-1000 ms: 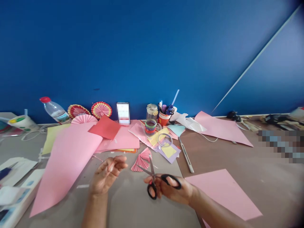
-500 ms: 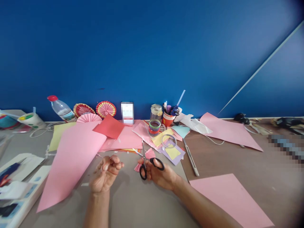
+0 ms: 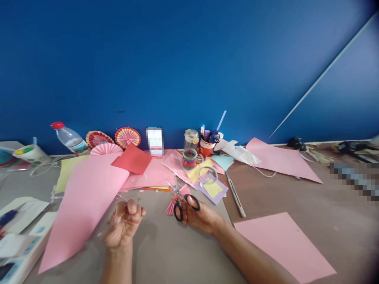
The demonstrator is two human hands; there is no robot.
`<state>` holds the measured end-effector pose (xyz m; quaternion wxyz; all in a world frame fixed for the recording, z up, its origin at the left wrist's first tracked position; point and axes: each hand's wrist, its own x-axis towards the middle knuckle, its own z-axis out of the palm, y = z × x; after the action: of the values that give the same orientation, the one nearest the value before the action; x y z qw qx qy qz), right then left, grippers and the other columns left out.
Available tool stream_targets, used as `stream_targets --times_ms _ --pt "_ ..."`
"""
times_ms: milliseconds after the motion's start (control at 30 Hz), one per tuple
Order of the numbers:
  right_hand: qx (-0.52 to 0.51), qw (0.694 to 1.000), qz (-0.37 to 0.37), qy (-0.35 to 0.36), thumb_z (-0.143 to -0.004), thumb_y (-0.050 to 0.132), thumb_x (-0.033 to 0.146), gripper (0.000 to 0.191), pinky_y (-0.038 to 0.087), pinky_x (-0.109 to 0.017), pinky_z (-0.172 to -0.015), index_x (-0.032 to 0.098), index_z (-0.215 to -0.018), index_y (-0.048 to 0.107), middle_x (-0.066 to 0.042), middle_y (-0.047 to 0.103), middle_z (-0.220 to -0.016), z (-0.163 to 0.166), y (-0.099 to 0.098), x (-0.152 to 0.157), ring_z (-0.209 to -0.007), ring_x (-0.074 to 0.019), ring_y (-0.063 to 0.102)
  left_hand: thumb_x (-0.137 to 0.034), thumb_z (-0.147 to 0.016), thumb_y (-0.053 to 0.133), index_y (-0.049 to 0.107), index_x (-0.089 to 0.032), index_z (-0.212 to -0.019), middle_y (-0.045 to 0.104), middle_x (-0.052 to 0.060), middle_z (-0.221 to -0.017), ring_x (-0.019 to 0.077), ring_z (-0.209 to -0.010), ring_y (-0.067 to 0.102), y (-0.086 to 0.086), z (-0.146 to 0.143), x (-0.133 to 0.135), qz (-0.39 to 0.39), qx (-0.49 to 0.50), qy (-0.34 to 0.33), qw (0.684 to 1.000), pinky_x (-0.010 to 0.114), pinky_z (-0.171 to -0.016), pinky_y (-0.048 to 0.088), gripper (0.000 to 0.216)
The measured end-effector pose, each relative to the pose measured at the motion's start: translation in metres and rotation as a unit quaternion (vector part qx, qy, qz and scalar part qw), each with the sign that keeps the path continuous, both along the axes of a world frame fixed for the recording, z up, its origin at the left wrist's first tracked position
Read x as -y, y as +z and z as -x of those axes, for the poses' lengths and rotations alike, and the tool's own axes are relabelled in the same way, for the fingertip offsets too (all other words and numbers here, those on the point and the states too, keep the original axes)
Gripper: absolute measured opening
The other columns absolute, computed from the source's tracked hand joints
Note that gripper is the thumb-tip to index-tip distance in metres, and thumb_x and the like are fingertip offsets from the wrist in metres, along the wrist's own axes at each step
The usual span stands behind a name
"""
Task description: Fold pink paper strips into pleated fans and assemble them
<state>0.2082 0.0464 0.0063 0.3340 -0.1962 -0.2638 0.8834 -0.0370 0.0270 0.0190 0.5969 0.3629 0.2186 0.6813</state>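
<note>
A: What is at the far left?

B: A white cup (image 3: 34,154) with green spots, tilted. A white power strip (image 3: 32,242) lies nearer the person. Then a bottle (image 3: 71,138) with a red cap, leaning over, and a big curved pink sheet (image 3: 85,197) on the tabletop (image 3: 166,252).

A: And after the sheet?

B: The left hand (image 3: 126,223). It is raised, palm up and half open, with the fingers curled inward. It is a little blurred, and I can make out no object in it. Farther back, a round pleated fan (image 3: 128,137) stands up, with a red paper square (image 3: 132,159) in front of it and a phone (image 3: 155,141) to the right.

A: Where is the small pleated pink paper (image 3: 170,208)?

B: On the tabletop, between the two hands but closer to the right one, and partly hidden behind the scissors (image 3: 178,193).

A: Who has those?

B: The right hand (image 3: 197,215), its fingers closed around the black handles. The blades are spread apart and point away from the person. I cannot tell whether they touch the paper.

A: Anything farther right?

B: A red cup (image 3: 206,149) of pens at the back, a utility knife (image 3: 236,195) lying aslant, then a flat pink sheet beyond the right forearm.
</note>
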Motion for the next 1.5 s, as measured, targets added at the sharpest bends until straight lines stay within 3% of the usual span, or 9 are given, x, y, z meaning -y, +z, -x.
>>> stream_targets --times_ms 233,500,667,800,1000,1167,1267,1400,1500 --pt "-0.004 1.0 0.006 0.001 -0.069 0.068 0.058 0.061 0.033 -0.023 -0.056 0.018 -0.113 0.058 -0.003 0.06 -0.077 0.001 0.0 0.001 -0.064 -0.012 0.05 -0.035 -0.06 0.075 0.049 -0.021 -0.057 0.054 -0.002 -0.06 0.0085 -0.047 0.048 0.001 0.0 0.003 -0.029 -0.004 -0.015 0.999 0.027 -0.055 0.049 0.03" --pt "-0.038 0.996 0.026 -0.072 -0.067 0.07 0.057 0.054 0.035 -0.024 -0.059 0.021 -0.106 0.058 -0.002 0.056 -0.08 -0.003 0.001 -0.007 -0.068 -0.0128 0.048 -0.031 -0.07 0.069 0.046 -0.021 -0.05 0.045 -0.005 -0.046 0.0077 -0.039 0.045 0.0 0.006 0.007 -0.144 0.0 -0.146 0.979 0.024 -0.052 0.046 0.032" --pt "-0.004 0.989 -0.061 -0.132 -0.072 0.064 0.058 0.055 0.037 -0.026 -0.063 0.022 -0.114 0.056 -0.003 0.053 -0.081 -0.011 0.005 -0.011 -0.068 -0.0138 0.043 -0.036 -0.08 0.059 0.061 -0.02 -0.068 0.069 0.006 -0.076 0.019 -0.066 0.063 0.004 -0.005 -0.002 0.003 -0.24 -0.157 0.958 0.034 -0.069 0.048 0.019" --pt "0.042 0.977 -0.135 -0.159 -0.075 0.063 0.055 0.055 0.036 -0.026 -0.066 0.02 -0.117 0.057 -0.004 0.051 -0.084 -0.016 0.008 -0.009 -0.07 -0.0139 0.04 -0.042 -0.078 0.056 0.063 -0.02 -0.073 0.068 0.005 -0.072 0.0229 -0.068 0.063 -0.003 -0.014 -0.02 0.208 -0.521 0.011 0.828 0.034 -0.068 0.045 0.023" --pt "0.094 0.957 -0.244 -0.129 -0.076 0.059 0.06 0.056 0.034 -0.029 -0.068 0.02 -0.116 0.058 -0.004 0.051 -0.086 -0.018 0.012 -0.004 -0.072 -0.0143 0.04 -0.04 -0.081 0.051 0.058 -0.02 -0.097 0.061 0.008 -0.095 0.025 -0.087 0.058 -0.007 -0.016 -0.025 0.148 -0.553 0.4 0.715 0.037 -0.081 0.043 0.026" --pt "0.117 0.949 -0.281 -0.088 -0.078 0.056 0.061 0.056 0.033 -0.029 -0.069 0.021 -0.117 0.058 -0.005 0.051 -0.088 -0.02 0.014 -0.002 -0.075 -0.0155 0.041 -0.028 -0.08 0.058 0.038 -0.019 -0.129 0.042 0.015 -0.135 0.0252 -0.13 0.035 0.002 -0.029 -0.023 0.004 -0.495 0.475 0.728 0.04 -0.107 0.025 0.053" --pt "0.128 0.945 -0.288 -0.089 -0.078 0.055 0.062 0.055 0.034 -0.03 -0.07 0.022 -0.116 0.058 -0.005 0.051 -0.087 -0.022 0.015 -0.002 -0.074 -0.0159 0.041 -0.027 -0.081 0.059 0.026 -0.021 -0.135 0.034 0.015 -0.142 0.0237 -0.131 0.034 0.012 -0.029 -0.02 0.023 -0.399 0.5 0.768 0.04 -0.107 0.026 0.063" --pt "0.131 0.941 -0.298 -0.089 -0.079 0.054 0.061 0.056 0.033 -0.03 -0.071 0.021 -0.117 0.057 -0.004 0.05 -0.086 -0.023 0.015 -0.002 -0.073 -0.0156 0.04 -0.027 -0.081 0.061 0.037 -0.021 -0.131 0.036 0.01 -0.141 0.0235 -0.134 0.028 0.038 -0.028 -0.007 0.037 -0.399 0.564 0.722 0.039 -0.113 0.015 0.056" --pt "0.123 0.94 -0.308 -0.079 -0.081 0.054 0.058 0.053 0.033 -0.029 -0.07 0.021 -0.119 0.056 -0.004 0.051 -0.087 -0.023 0.013 -0.002 -0.073 -0.0149 0.04 -0.027 -0.084 0.056 0.045 -0.021 -0.126 0.05 0.01 -0.131 0.0238 -0.131 0.035 0.057 -0.036 0.001 -0.03 -0.426 0.481 0.765 0.042 -0.113 0.018 0.044"
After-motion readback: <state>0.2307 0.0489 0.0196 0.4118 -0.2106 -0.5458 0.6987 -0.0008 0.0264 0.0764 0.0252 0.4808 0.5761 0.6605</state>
